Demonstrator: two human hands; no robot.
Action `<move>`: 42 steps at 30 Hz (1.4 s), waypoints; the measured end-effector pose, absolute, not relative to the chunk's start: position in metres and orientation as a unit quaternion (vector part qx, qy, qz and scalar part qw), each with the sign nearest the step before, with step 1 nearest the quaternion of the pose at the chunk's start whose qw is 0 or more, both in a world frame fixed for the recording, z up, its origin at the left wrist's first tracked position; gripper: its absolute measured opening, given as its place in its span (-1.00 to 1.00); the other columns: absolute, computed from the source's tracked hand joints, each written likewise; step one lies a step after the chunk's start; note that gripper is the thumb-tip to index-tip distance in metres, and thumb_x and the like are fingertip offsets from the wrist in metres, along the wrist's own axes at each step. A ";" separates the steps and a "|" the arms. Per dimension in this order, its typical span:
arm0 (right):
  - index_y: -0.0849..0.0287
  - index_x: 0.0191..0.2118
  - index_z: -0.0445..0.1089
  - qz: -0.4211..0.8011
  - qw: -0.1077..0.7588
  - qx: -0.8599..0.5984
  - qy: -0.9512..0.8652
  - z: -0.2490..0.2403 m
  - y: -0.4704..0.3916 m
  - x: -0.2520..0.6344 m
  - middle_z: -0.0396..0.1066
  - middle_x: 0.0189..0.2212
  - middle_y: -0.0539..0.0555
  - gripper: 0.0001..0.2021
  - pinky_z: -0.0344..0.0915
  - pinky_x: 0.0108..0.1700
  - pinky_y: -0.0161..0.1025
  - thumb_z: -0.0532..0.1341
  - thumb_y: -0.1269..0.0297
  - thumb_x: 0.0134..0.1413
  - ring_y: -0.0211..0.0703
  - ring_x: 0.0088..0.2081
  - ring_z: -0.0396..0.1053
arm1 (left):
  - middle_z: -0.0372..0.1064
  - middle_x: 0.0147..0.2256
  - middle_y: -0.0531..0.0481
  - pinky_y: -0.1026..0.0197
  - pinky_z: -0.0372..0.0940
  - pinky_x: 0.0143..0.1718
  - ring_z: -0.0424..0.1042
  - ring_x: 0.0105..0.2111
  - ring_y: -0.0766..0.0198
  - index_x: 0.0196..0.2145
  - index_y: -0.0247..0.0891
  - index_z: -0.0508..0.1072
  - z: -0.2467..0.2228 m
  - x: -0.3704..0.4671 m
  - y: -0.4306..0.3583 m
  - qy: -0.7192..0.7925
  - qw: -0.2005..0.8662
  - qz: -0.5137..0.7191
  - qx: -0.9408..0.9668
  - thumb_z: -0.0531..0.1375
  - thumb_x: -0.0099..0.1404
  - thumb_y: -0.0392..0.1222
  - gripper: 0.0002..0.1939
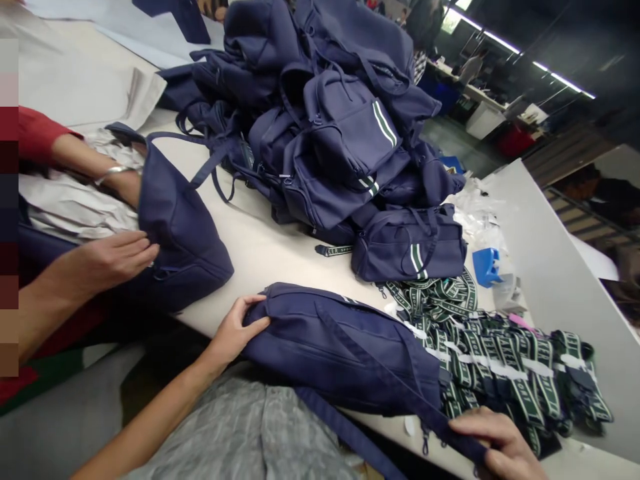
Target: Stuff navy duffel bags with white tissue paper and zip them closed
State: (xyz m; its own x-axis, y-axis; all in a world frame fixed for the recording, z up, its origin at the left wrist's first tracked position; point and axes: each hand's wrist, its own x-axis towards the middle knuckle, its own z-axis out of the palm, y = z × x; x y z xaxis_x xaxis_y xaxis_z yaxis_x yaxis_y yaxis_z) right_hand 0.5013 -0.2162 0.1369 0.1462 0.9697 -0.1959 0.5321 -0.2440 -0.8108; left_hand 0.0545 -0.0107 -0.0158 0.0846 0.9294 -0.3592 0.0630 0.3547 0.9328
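Note:
A navy duffel bag [330, 347] lies on the table edge right in front of me. My left hand [241, 327] grips its left end, thumb on the near side and fingers over the top. At the lower right, my right hand [500, 440] is closed around a navy strap [400, 387] that runs across the bag. A metal clip [425, 441] dangles below the bag's right end. Another navy strap [345, 427] hangs down past the table edge. What lies under the bag is hidden.
A heap of navy bags [345, 127] fills the back of the table. One striped bag [410, 247] stands before it. Green lettered straps [500, 367] lie in bundles at right, near a blue tape dispenser [487, 267]. At left, a co-worker's hands [107, 263] work at a paper-filled bag [180, 220].

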 end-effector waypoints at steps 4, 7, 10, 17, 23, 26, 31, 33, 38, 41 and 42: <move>0.10 -0.32 0.66 0.345 0.307 -0.712 -0.529 0.135 -0.207 0.496 0.52 -0.43 0.26 -0.46 0.45 -0.33 -0.16 0.23 -0.29 -0.03 0.06 -0.37 0.51 | 0.34 0.11 -0.27 -0.10 0.09 0.27 0.29 0.18 -0.05 0.01 -0.26 0.35 -0.017 0.054 0.000 0.556 0.601 0.362 0.446 0.37 0.03 0.06 -0.36; 0.14 -0.33 0.66 0.330 0.311 -0.727 -0.516 0.139 -0.192 0.491 0.54 -0.42 0.27 -0.48 0.47 -0.35 -0.15 0.27 -0.27 -0.05 0.08 -0.37 0.52 | 0.36 0.12 -0.25 -0.11 0.09 0.27 0.31 0.16 -0.07 0.00 -0.26 0.43 -0.009 0.050 0.014 0.540 0.600 0.331 0.489 0.35 0.04 0.13 -0.37; 0.14 -0.35 0.66 0.342 0.360 -0.723 -0.480 0.144 -0.180 0.485 0.57 -0.41 0.25 -0.57 0.46 -0.43 -0.20 0.34 -0.15 -0.10 0.06 -0.42 0.52 | 0.42 0.09 -0.20 -0.12 0.06 0.29 0.32 0.16 -0.09 -0.06 -0.22 0.53 0.008 0.050 0.029 0.530 0.579 0.305 0.540 0.34 0.04 0.20 -0.40; 0.18 -0.29 0.64 0.408 0.449 -0.705 -0.368 0.143 -0.181 0.468 0.53 -0.47 0.19 -0.68 0.33 -0.60 -0.30 0.39 0.04 -0.09 -0.07 -0.54 0.44 | 0.52 -0.03 -0.17 -0.08 0.23 0.17 0.44 0.02 -0.09 -0.18 -0.23 0.61 0.031 0.071 0.050 0.538 0.603 0.246 0.535 0.31 0.00 0.34 -0.38; 0.25 -0.25 0.62 0.473 0.474 -0.673 -0.314 0.117 -0.191 0.468 0.33 -0.69 0.04 -0.67 0.03 -0.71 -0.42 0.42 0.09 -0.10 -0.34 -0.71 0.15 | 0.53 -0.05 -0.13 -0.04 0.28 0.12 0.46 -0.03 -0.06 -0.15 -0.20 0.58 0.012 0.074 0.055 0.539 0.532 0.238 0.608 0.31 0.00 0.29 -0.40; 0.25 -0.26 0.60 0.473 0.506 -0.663 -0.283 0.110 -0.183 0.466 0.14 -0.79 -0.08 -0.67 -0.12 -0.72 -0.48 0.42 0.09 -0.08 -0.46 -0.76 -0.06 | 0.55 -0.13 -0.08 0.00 0.22 0.18 0.46 -0.03 0.01 -0.26 -0.17 0.58 0.014 0.078 0.049 0.546 0.433 0.310 0.647 0.20 0.17 0.22 -0.58; 0.17 -0.35 0.57 0.362 0.660 -0.611 -0.245 0.125 -0.164 0.457 0.38 -0.62 -0.03 -0.68 0.22 -0.62 -0.39 0.50 0.13 -0.30 -0.44 -0.70 0.09 | 0.53 -0.18 0.00 0.00 0.26 0.16 0.48 -0.10 0.07 -0.28 -0.09 0.55 0.055 0.098 0.024 0.481 0.345 0.372 0.715 0.17 0.29 0.06 -0.76; 0.14 -0.39 0.56 0.323 0.707 -0.568 -0.268 0.135 -0.153 0.454 0.43 -0.53 -0.02 -0.68 0.35 -0.48 -0.33 0.52 0.17 -0.39 -0.38 -0.61 0.23 | 0.52 -0.16 0.02 -0.04 0.26 0.17 0.47 -0.08 0.05 -0.27 -0.04 0.54 0.073 0.112 0.016 0.402 0.345 0.381 0.758 0.21 0.27 0.02 -0.83; 0.11 -0.30 0.56 0.246 0.730 -0.564 -0.298 0.146 -0.103 0.460 0.46 -0.40 -0.05 -0.73 0.36 -0.33 -0.31 0.47 0.25 -0.24 -0.33 -0.44 0.31 | 0.52 -0.19 -0.02 -0.10 0.33 0.07 0.47 -0.12 -0.01 -0.26 0.03 0.56 0.087 0.145 0.008 0.267 0.343 0.339 0.834 0.25 0.21 0.05 -0.82; 0.15 -0.23 0.56 0.233 0.745 -0.571 -0.255 0.141 -0.075 0.477 0.47 -0.39 -0.06 -0.68 0.31 -0.37 -0.37 0.45 0.30 -0.23 -0.39 -0.46 0.26 | 0.49 -0.18 -0.04 -0.05 0.29 0.11 0.45 -0.11 0.02 -0.19 -0.03 0.53 0.076 0.141 0.015 0.306 0.311 0.345 0.831 0.21 0.25 0.05 -0.77; 0.17 -0.24 0.55 0.238 0.752 -0.569 -0.231 0.136 -0.069 0.483 0.47 -0.39 -0.07 -0.67 0.29 -0.40 -0.40 0.46 0.32 -0.26 -0.41 -0.47 0.25 | 0.48 -0.17 -0.05 -0.04 0.27 0.13 0.44 -0.09 0.03 -0.17 -0.05 0.51 0.069 0.134 0.020 0.342 0.303 0.348 0.819 0.17 0.28 0.04 -0.76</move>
State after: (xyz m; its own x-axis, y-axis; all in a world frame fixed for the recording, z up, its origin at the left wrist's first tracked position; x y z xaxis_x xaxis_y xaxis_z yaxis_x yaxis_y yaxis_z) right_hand 0.4828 -0.0687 0.1362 0.7803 0.6206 0.0772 -0.0944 0.2389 -0.9665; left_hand 0.1344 0.0199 0.0687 0.5233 0.7711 0.3627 0.3498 -0.5825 0.7337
